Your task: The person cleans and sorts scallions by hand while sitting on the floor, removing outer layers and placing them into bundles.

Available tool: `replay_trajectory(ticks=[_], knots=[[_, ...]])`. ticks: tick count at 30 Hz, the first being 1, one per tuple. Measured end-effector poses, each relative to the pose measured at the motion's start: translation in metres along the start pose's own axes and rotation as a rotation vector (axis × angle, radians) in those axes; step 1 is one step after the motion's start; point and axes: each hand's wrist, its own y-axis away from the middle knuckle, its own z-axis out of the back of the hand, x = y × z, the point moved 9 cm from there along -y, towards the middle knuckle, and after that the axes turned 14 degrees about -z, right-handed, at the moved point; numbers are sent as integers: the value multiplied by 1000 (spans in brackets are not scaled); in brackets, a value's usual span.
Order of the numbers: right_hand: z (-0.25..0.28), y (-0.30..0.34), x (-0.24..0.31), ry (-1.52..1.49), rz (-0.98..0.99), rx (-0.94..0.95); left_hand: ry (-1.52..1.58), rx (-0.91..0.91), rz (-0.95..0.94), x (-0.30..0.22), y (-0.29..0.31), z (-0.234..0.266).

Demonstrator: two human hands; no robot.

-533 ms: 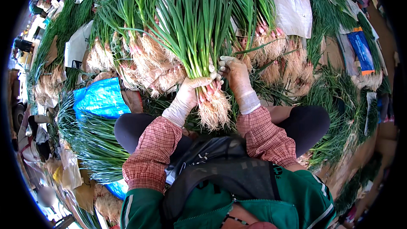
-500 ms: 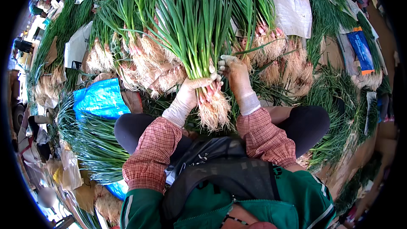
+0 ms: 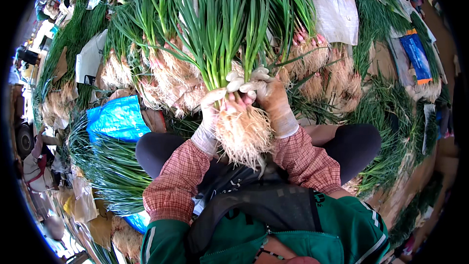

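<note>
A bunch of spring onions [image 3: 244,134] is upright in front of me, green leaves up and shaggy pale roots hanging down, with pinkish bulbs just above the roots. My left hand [image 3: 213,106], in a whitish glove, is wrapped round the stems from the left, fingers across the front. My right hand [image 3: 274,102], in a soiled glove, closes on the stems at the right side, its fingertips meeting the left hand's. Part of the stems is hidden behind the fingers.
More spring onion bunches [image 3: 168,71] lie in heaps ahead and on both sides. A shiny blue sheet [image 3: 118,119] is at my left beside another leafy pile [image 3: 119,171]. A white sack [image 3: 333,7] covers bunches at the far right; a blue and orange bag [image 3: 415,56] lies further right.
My right hand has moved left onto the stems and closed round them. The bunch's roots have turned and spread toward me, and now look fuller.
</note>
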Motion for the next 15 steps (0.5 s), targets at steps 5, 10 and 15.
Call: replay_trajectory(ticks=[5, 10, 15], knots=[[-70, -13, 5, 363, -140, -33, 263, 84, 2, -10, 3, -15], [-75, -19, -10, -251, -163, 106, 205, 108, -8, -13, 1, -11], [-2, 10, 30, 258, 153, -165, 253, 186, -38, -28, -12, -12]])
